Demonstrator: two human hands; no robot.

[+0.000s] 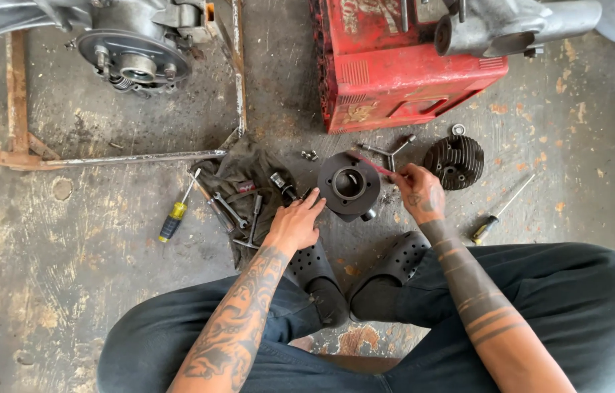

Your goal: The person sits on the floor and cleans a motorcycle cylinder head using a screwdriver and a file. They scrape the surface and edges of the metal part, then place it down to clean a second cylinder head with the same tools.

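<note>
A person sits cross-legged on a stained concrete floor [67, 291], seen from above, with dark trousers and black perforated clogs. Far ahead stands a red crate [395, 80]; far left, a rusty metal frame [104, 156] carries an engine case [133, 54] with a round hub.

The cylinder [349, 185], a dark finned engine part, stands on the floor just beyond the clogs, between the two hands. Its bore opens upward toward the camera, so its long axis runs vertically, and a short port stub sticks out at its near right side. To its right, close but apart, lies a round finned cylinder head [454, 161].

Left of the cylinder a dark rag [242, 185] holds several wrenches [238, 215] and a socket.

The left hand [295, 225] rests with fingers loosely extended, fingertips touching the cylinder's near left edge; it grips nothing. The right hand [418, 191] is closed around a thin red tool [369, 163], whose long axis slants left and far across the cylinder's far right rim, tip toward the rim.

A yellow-handled screwdriver [176, 211] lies left of the rag, its shaft pointing far-right. A second screwdriver [500, 211] lies right of the right forearm, shaft pointing far-right too. A T-shaped wrench [387, 151] lies beyond the cylinder, near the crate.
</note>
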